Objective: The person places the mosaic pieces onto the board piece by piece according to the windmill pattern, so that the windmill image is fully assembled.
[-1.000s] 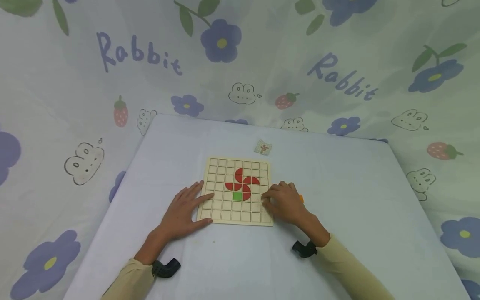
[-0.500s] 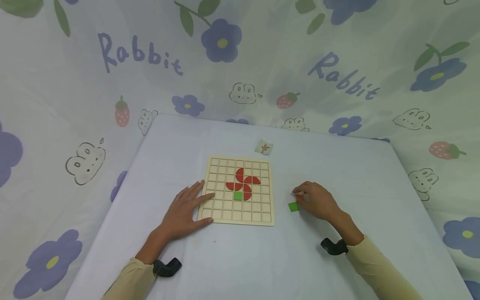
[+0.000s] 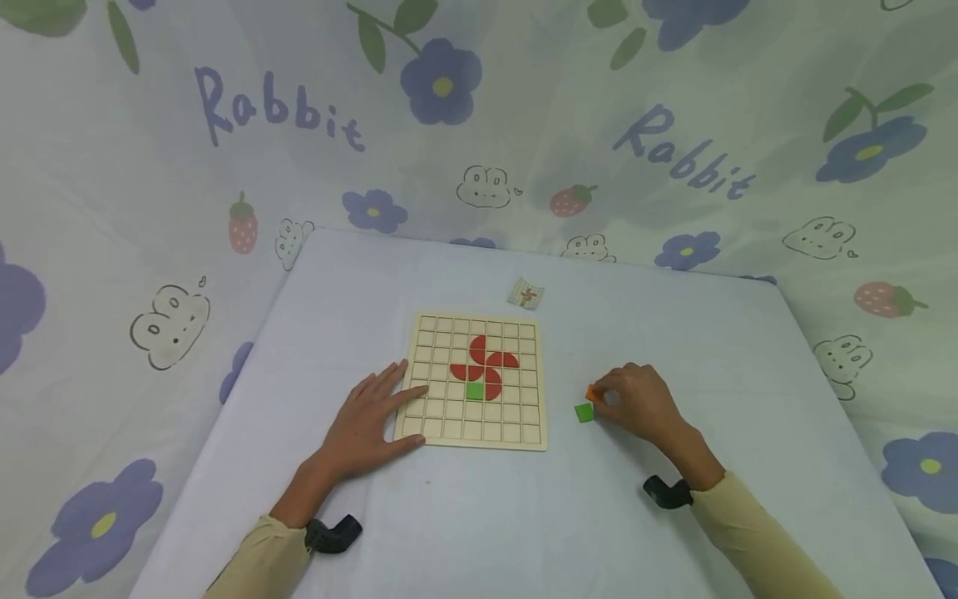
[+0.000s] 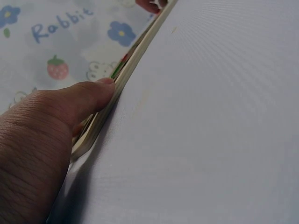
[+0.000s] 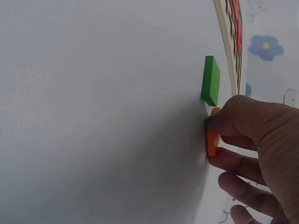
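A square wooden grid board point(image 3: 452, 430) lies on the white table. Several red quarter-round pieces point(image 3: 477, 351) form a pinwheel on it, with a green square tile point(image 3: 475, 391) just below. My left hand point(image 3: 367, 424) rests spread at the board's left side; its thumb point(image 4: 96, 93) presses on the near edge in the left wrist view. To the right of the board, my right hand point(image 3: 638, 403) pinches an orange tile point(image 5: 212, 145) between thumb and finger, down at the tabletop. Beside it lies a loose green tile point(image 5: 211, 81), apart from the fingers.
A small picture card point(image 3: 527, 294) with a red pinwheel on a grid lies behind the board. White cloth point(image 3: 674, 333) covers the table. A patterned curtain point(image 3: 539, 125) with flowers and rabbits hangs along the back and sides.
My right hand has moved right from the board's right edge to the loose tiles, and its fingers have settled on the orange one. The left hand stays put.
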Available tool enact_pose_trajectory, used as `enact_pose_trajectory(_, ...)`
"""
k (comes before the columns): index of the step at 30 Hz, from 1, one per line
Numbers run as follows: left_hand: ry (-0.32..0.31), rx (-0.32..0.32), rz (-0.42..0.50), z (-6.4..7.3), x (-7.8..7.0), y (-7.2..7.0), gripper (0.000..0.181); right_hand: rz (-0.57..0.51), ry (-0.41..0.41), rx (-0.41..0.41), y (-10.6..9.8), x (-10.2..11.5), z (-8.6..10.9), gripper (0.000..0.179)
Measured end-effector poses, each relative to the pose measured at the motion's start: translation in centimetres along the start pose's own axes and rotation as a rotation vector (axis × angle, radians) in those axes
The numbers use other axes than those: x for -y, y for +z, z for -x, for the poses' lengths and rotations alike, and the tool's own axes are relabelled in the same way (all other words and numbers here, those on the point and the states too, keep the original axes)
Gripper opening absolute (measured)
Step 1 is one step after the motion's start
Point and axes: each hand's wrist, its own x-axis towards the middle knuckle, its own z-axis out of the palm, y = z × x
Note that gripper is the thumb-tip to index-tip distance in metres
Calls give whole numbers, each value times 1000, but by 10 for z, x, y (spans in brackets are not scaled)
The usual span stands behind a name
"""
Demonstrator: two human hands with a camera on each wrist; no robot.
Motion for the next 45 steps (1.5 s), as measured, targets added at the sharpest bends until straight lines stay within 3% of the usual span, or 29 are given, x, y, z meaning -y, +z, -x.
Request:
enact_pose_trajectory(6, -1, 8, 10, 1, -1, -1, 72, -98, -64, -99, 3, 13, -8, 17)
enact_pose_trajectory(15, -31, 43, -2, 0, 1, -2, 73, -158, -175, -109, 17, 62, -36, 12)
enact_pose_trajectory(21, -15, 31, 12, -1, 1, -3, 72, -205, -262, -127, 28, 92, -50, 10)
enact_pose_trajectory(29, -20, 43, -10, 0, 4, 1, 74, -158, -425, -176, 42, 122, -59, 5)
enact_pose_trajectory(36, -7, 29, -5, 0, 4, 1, 73, -54, -444, -109, 47, 132, -60, 3)
enact_pose_trajectory(45, -10, 32, -11, 0, 3, -2, 73, -85, -360, -95, 48, 136, -63, 2)
